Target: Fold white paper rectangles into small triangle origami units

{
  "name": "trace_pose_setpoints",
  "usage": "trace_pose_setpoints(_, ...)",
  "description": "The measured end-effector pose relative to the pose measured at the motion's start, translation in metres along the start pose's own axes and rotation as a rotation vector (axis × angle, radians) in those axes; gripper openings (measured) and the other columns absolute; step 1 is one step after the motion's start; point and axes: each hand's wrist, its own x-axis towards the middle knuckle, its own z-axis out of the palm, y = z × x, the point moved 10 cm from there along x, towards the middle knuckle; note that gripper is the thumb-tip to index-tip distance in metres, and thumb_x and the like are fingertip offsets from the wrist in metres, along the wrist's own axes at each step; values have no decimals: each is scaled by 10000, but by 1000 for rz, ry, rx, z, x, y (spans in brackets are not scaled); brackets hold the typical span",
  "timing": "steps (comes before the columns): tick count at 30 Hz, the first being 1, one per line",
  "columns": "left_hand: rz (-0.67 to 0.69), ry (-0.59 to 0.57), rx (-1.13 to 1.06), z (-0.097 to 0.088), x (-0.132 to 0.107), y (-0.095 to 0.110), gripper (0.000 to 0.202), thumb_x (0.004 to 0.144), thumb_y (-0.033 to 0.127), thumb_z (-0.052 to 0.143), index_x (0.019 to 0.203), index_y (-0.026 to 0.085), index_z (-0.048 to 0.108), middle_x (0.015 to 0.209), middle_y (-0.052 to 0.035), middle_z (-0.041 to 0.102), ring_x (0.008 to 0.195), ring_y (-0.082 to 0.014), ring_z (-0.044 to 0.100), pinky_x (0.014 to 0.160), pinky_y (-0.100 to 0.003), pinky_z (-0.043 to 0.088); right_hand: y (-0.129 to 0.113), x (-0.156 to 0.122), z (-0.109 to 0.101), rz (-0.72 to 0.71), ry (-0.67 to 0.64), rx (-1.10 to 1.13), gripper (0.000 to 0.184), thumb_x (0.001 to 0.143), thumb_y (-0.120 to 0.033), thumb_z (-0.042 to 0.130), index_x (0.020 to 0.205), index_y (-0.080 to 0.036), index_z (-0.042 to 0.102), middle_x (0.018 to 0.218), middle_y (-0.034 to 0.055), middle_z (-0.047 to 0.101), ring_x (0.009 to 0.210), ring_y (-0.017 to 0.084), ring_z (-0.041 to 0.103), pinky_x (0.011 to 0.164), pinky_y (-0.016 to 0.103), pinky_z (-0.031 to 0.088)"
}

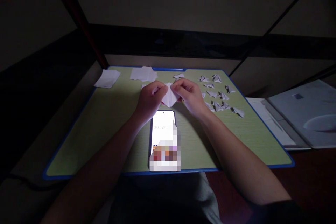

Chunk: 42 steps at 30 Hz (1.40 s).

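Observation:
Both hands grip a small sheet of folded white paper (170,98) above the middle of the green table. My left hand (149,98) pinches its left side, thumb on top. On the right side, my right hand (191,96) pinches it the same way. A crease runs down the paper's centre and its lower end comes to a point. Fingers hide the outer parts of the paper. Below the hands lies a lit phone (163,133) with timer digits on its screen. Several folded paper pieces (216,105) are spread to the right of my right hand.
Two stacks of white paper, a left stack (107,78) and a second stack (143,74), lie along the far left of the blue-edged table (105,129). Another folded piece (179,76) sits beyond the hands. A pale box-like object (307,112) stands beyond the right edge.

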Motion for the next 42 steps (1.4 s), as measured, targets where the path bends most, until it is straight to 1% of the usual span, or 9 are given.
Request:
trace_pose_setpoints(6, -2, 6, 5, 1, -2, 3, 91, 793, 243, 577, 719, 189, 583, 608, 9, 590, 526, -108, 556, 426, -193, 409, 1, 0, 1, -5, -11, -29, 273, 777, -442, 703, 709, -203, 592, 530, -53, 501, 470, 77, 417, 451, 244, 308)
trace_pose_setpoints(10, -21, 11, -5, 1, -1, 1, 63, 779, 238, 591, 742, 190, 577, 611, 10, 596, 519, -115, 555, 416, -200, 397, 1, 0, 2, -12, -14, -38, 213, 776, -383, 669, 703, -205, 579, 523, -57, 484, 468, 83, 417, 454, 247, 300)
trace_pose_setpoints(14, 0, 9, 13, 2, -2, 3, 75, 781, 247, 593, 732, 194, 570, 610, 14, 583, 519, -119, 542, 425, -215, 391, 0, -1, 2, -13, -3, -49, 161, 767, -331, 651, 708, -199, 581, 541, -55, 483, 479, 83, 408, 456, 245, 288)
trace_pose_setpoints(20, 46, 24, 81, -2, -1, 6, 74, 783, 231, 582, 721, 191, 583, 646, -3, 595, 599, -131, 548, 482, -229, 392, 0, -2, 4, 5, -22, -62, 190, 760, -360, 688, 746, -195, 595, 576, -48, 504, 503, 82, 419, 459, 244, 305)
trace_pose_setpoints(29, 106, 27, 110, -1, 1, 6, 95, 774, 258, 577, 715, 185, 593, 627, 8, 590, 578, -121, 541, 476, -230, 396, 0, 0, 0, -11, 13, -48, 180, 732, -354, 686, 729, -185, 626, 559, -52, 518, 485, 74, 417, 456, 245, 288)
trace_pose_setpoints(34, 73, 15, 95, 0, 0, 4, 111, 790, 274, 587, 738, 178, 605, 617, 6, 607, 554, -118, 563, 456, -223, 410, -1, 0, -2, -22, 24, -24, 157, 733, -328, 694, 711, -186, 629, 538, -58, 504, 482, 74, 405, 470, 252, 283)
trace_pose_setpoints(39, 54, 3, 70, 1, 0, 4, 122, 795, 275, 578, 734, 173, 601, 605, 8, 603, 502, -108, 550, 430, -220, 409, 0, 0, -3, -20, 26, -10, 151, 737, -324, 689, 713, -188, 626, 551, -52, 509, 496, 79, 408, 483, 254, 285)
trace_pose_setpoints(42, 65, 10, 106, 1, 0, 4, 118, 789, 261, 572, 714, 173, 595, 605, 7, 595, 510, -111, 542, 442, -227, 404, 0, 1, -4, -12, 29, -26, 154, 735, -329, 680, 716, -185, 626, 577, -43, 528, 509, 79, 411, 490, 252, 287)
